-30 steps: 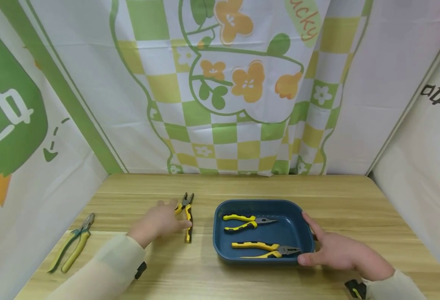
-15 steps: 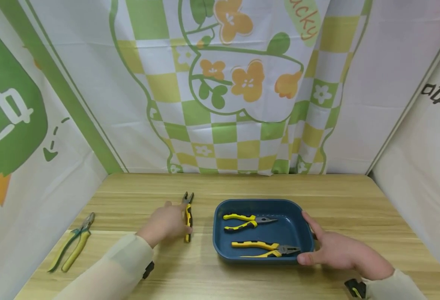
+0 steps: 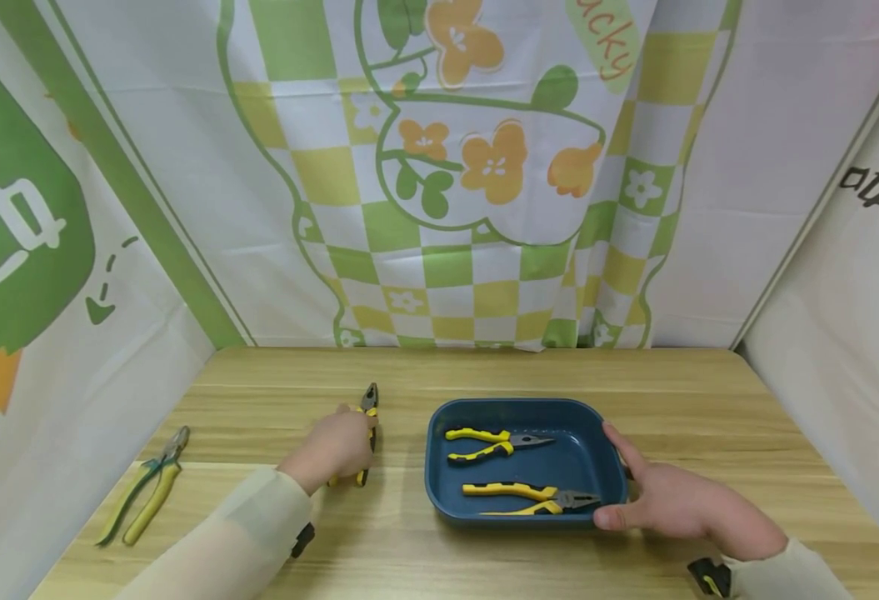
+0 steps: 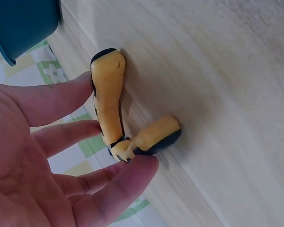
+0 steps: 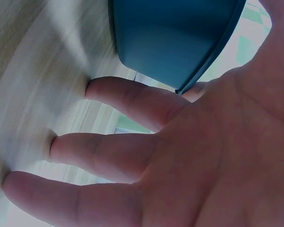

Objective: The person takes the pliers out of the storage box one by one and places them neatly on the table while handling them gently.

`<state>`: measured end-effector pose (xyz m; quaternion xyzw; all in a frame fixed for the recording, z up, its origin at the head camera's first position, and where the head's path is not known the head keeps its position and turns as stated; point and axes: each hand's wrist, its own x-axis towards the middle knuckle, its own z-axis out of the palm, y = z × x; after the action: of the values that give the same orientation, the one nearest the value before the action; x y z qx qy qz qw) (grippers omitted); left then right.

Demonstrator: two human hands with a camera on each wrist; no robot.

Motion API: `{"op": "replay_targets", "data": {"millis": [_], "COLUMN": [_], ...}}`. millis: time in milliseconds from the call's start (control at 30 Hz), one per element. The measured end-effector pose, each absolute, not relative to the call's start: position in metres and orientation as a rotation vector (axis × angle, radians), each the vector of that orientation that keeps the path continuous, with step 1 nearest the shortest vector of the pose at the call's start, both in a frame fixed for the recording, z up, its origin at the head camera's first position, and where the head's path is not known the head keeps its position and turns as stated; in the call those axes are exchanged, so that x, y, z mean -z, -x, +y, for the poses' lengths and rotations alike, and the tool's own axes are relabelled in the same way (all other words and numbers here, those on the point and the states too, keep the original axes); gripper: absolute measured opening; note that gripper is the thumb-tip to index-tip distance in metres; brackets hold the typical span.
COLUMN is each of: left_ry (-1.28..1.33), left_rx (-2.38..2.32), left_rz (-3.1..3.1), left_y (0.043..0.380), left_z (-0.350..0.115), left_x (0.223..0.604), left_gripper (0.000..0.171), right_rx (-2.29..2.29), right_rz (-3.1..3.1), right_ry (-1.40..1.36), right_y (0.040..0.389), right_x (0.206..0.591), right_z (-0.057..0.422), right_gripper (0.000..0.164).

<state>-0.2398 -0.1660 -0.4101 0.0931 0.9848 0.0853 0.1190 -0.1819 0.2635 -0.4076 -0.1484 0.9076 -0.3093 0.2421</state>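
My left hand (image 3: 337, 446) pinches yellow-and-black pliers (image 3: 368, 398) on the wooden table, their metal nose pointing away from me. In the left wrist view the thumb lies against one handle (image 4: 109, 90) and fingers against the other. My right hand (image 3: 686, 508) rests at the right end of a dark blue tray (image 3: 517, 518), thumb at the near corner and index finger along the rim. Its other fingers (image 5: 104, 153) stretch straight down to the tabletop in the right wrist view. Inside the tray lie needle-nose pliers (image 3: 514, 442) and, nearer me, combination pliers (image 3: 559, 500).
Another pair of pliers (image 3: 162, 467), with green and yellow handles, lies at the table's left side. A patterned curtain (image 3: 484, 283) hangs behind the table (image 3: 402, 550), and printed cloth walls stand left and right.
My left hand has moved slightly right and its fingers have come together on the pliers. The pliers' nose has closed and the handles have swung left. My right hand and the tray stay put.
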Motion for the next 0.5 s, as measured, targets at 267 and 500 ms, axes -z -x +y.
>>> {"op": "replay_targets", "data": {"millis": [267,500], "left_ry": [-0.282,-0.317], "left_rx": [-0.159,-0.083], "left_rz": [2.858,2.859], "left_y": [0.2383,0.2327], "left_z": [-0.1645,-0.1674], "left_x": [0.409,0.4072], "left_gripper": [0.044,0.028], "right_rx": [0.854,0.861], "right_rz": [2.479,2.483], "right_ry": [0.41,0.408], "right_y": [0.1821,0.1823], "right_x": [0.409,0.4102], "right_z": [0.2632,0.2629], "right_gripper": [0.122,0.123]}}
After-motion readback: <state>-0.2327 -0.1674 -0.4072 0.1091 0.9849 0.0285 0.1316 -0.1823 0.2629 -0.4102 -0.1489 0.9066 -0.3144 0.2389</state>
